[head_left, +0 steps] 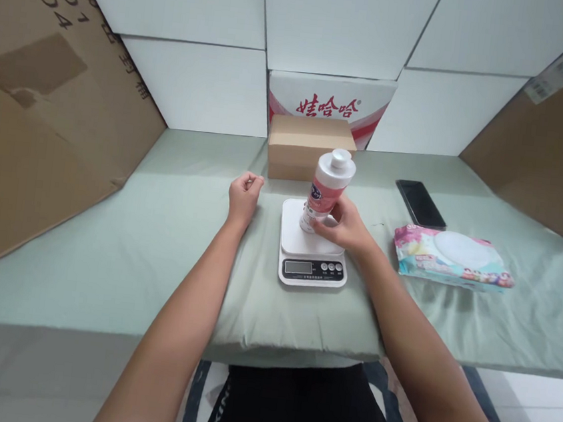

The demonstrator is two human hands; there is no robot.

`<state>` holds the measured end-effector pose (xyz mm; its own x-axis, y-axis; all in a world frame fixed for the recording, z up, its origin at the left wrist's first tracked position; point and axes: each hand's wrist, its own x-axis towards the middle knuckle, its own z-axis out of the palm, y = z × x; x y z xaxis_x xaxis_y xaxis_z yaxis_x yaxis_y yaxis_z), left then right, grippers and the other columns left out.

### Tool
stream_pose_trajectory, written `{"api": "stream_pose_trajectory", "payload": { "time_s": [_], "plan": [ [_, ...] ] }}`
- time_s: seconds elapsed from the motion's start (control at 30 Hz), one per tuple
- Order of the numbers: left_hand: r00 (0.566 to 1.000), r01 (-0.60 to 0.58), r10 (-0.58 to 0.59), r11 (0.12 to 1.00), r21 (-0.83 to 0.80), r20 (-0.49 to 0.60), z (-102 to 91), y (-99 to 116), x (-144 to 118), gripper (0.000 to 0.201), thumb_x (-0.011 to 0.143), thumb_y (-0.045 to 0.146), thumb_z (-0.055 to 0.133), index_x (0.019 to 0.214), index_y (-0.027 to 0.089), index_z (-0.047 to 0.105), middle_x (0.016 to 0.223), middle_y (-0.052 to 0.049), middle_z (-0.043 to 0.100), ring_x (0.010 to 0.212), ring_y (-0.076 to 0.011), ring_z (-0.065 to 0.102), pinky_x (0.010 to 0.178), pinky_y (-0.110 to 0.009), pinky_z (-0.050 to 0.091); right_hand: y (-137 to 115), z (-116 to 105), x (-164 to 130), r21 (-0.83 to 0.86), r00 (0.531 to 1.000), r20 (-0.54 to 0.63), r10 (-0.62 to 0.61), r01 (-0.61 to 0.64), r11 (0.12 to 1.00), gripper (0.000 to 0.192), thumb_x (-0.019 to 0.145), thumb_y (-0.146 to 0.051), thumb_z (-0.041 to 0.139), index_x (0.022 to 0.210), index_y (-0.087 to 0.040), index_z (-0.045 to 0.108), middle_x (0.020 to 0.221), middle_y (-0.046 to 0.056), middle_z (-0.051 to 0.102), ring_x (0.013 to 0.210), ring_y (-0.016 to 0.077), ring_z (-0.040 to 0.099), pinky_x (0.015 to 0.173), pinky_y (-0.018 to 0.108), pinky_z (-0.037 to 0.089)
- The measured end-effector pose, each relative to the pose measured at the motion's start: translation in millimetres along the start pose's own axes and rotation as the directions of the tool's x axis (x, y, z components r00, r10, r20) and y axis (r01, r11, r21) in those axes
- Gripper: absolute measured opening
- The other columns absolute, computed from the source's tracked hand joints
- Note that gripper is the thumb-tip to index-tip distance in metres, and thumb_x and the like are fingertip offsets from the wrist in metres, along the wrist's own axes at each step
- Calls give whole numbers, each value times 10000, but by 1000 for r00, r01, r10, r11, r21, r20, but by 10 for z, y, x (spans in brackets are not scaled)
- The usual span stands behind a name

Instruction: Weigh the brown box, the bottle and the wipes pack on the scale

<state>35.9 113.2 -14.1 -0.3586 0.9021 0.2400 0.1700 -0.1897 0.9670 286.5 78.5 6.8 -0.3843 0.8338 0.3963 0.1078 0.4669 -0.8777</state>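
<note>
My right hand (343,225) grips the lower part of a pink and white bottle (327,192) with a white cap. The bottle leans slightly to the right over the platform of a white digital kitchen scale (293,229); whether its whole base rests there I cannot tell. On the scale's front, a grey display sits beside round buttons, and no digits can be made out. My left hand (244,197) rests on the cloth left of the scale, its fingers curled into a loose fist. Whether anything lies inside that fist is hidden.
Behind the scale stands a brown cardboard box (293,148), backed by a white and red carton (331,99). To the right lie a black phone (420,204) and a pack of wet wipes (452,257). Large cardboard sheets (54,120) flank the green cloth-covered table (169,226).
</note>
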Motion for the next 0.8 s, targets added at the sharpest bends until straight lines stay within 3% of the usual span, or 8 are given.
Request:
{"api": "stream_pose_trajectory", "payload": {
  "time_s": [0.8],
  "plan": [
    [1000, 4, -4, 1000, -29, -23, 5, 24, -7, 279, 870, 241, 648, 645, 214, 486, 564, 68, 295, 538, -107, 227, 558, -281, 202, -3, -22, -8, -49, 996, 51, 69, -66, 997, 549, 795, -540, 883, 1179, -235, 637, 1207, 104, 726, 1135, 305, 711, 1033, 480, 593]
  ]
}}
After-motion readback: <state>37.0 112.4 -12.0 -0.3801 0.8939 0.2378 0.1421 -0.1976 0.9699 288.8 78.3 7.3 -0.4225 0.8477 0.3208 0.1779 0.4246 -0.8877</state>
